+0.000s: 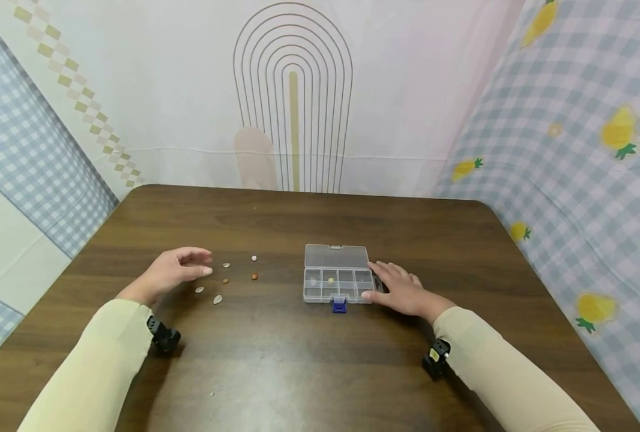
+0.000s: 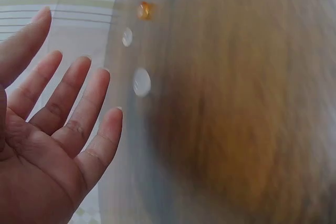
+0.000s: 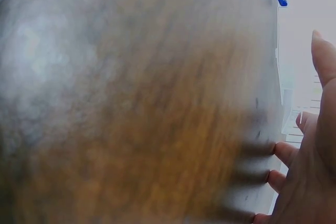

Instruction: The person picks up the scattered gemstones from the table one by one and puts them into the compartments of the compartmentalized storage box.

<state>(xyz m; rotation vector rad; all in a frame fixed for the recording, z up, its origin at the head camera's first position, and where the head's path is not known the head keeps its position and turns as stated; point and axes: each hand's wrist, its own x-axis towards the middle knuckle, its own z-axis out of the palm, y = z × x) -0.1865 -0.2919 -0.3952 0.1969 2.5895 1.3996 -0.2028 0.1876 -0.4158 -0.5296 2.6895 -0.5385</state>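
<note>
My left hand hovers at the left of the table beside several small stones, its fingers loosely bent and nothing between them. In the left wrist view its palm and spread fingers show, with a white stone and an orange stone on the table past the fingertips. My right hand rests at the right side of a clear divided plastic box, thumb and forefinger at its edge. The box stands with its lid back and a blue latch in front. A yellow piece and a pale pinkish piece lie in its compartments.
The brown wooden table reaches back to a white patterned cloth. Checked blue cloth hangs at the right. A tiny pale bit lies near the front. Both wrists wear black cameras.
</note>
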